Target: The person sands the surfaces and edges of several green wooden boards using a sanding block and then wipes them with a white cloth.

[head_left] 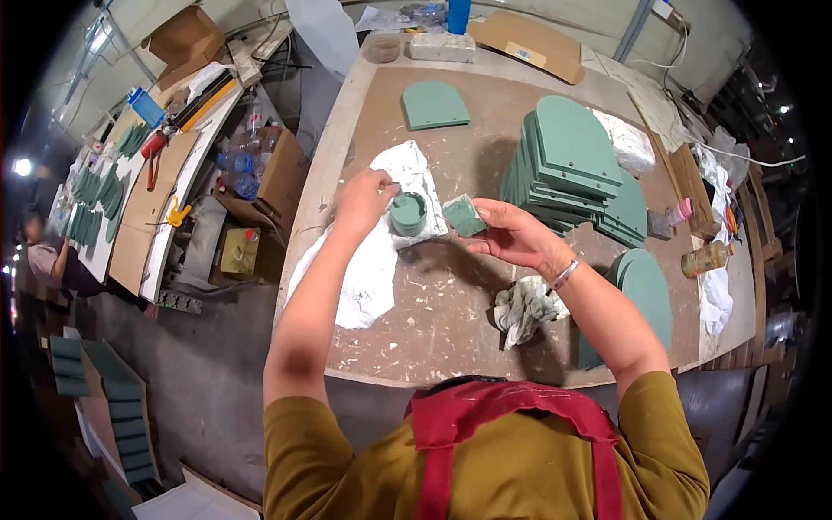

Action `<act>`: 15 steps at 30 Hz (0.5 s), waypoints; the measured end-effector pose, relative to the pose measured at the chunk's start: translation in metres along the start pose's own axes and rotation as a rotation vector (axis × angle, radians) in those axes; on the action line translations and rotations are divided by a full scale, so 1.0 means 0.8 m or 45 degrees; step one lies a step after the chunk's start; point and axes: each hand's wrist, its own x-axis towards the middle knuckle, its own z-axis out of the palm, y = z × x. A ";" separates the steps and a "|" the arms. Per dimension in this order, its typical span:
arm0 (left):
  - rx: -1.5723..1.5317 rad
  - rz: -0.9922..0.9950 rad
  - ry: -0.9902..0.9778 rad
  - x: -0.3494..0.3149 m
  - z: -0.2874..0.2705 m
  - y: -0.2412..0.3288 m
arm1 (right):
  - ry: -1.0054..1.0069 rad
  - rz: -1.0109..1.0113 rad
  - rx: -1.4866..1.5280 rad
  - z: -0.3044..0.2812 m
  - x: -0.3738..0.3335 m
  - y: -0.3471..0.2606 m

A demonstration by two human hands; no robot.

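My right hand (pixel 511 232) grips a small square pad (pixel 465 217) by its edge; its face is stained green. To its left, a small round tub of green paint (pixel 408 215) stands on a white cloth (pixel 360 273). My left hand (pixel 366 201) is at the tub's upper left, fingertips pinched close to the rim. Whether something thin is between those fingers, or they touch the rim, I cannot tell. A crumpled, green-stained rag (pixel 525 310) lies below my right wrist. Beyond the tub, a single green arched board (pixel 435 104) lies flat.
Stacked green arched boards (pixel 572 143) rise on the right, with another stack (pixel 641 295) by my right forearm. A bottle (pixel 706 258) stands near the table's right edge. Flattened cardboard (pixel 529 43) lies at the back. Another worktable (pixel 178 173) with tools is at left; a person is beside it.
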 end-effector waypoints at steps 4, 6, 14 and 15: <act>-0.134 -0.070 -0.070 0.005 0.003 0.001 | 0.049 0.042 -0.028 -0.005 0.007 0.000; -0.094 -0.025 -0.092 0.007 0.006 -0.004 | 0.053 0.058 -0.030 -0.005 0.009 0.000; -0.249 -0.103 0.015 0.016 0.004 -0.004 | 0.105 0.087 -0.166 -0.015 0.014 -0.004; -0.273 -0.140 0.003 0.017 0.000 -0.002 | 0.125 0.088 -0.180 -0.014 0.016 -0.004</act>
